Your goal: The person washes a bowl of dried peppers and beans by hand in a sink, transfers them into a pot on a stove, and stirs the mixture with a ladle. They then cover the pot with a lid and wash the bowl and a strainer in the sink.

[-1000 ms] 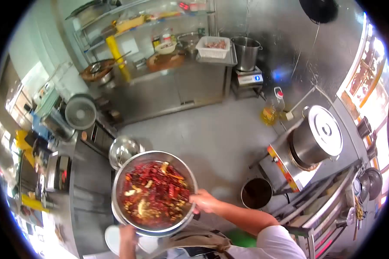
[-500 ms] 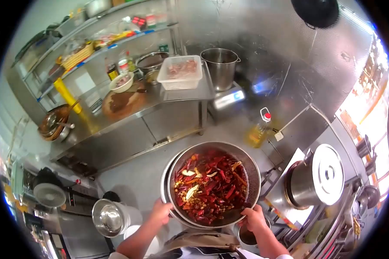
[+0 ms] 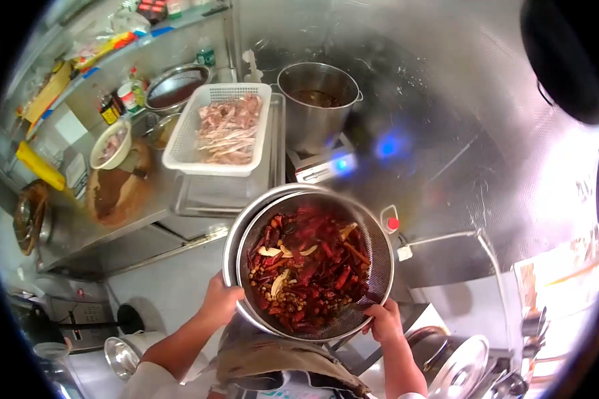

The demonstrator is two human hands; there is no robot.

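Note:
A perforated metal colander [image 3: 381, 266] rests in a slightly larger metal bowl [image 3: 230, 256], both carried in front of my body. Dark red dried chilies [image 3: 343, 276], pale slices and small yellowish seeds or beans lie wet inside it. On the left side, my left hand [image 3: 221, 300] is closed on the rim of the bowl, its fingers partly hidden underneath. My right hand [image 3: 384, 321] grips the colander's lower right rim with the thumb on top. Whether those fingers also reach the bowl below cannot be seen.
Ahead, a tall stockpot [image 3: 316, 123] with dark liquid stands on a lit cooker [image 3: 323, 166]. A white plastic basket [image 3: 173, 156] of raw meat sits on the steel counter, left of the pot. A red-capped bottle [image 3: 393, 224] and a lidded pot [image 3: 462, 369] are to the right.
I have moved forward toward the counter and stockpot, carrying the colander and bowl. The meat basket and stockpot now appear nearer. Both hands keep their hold.

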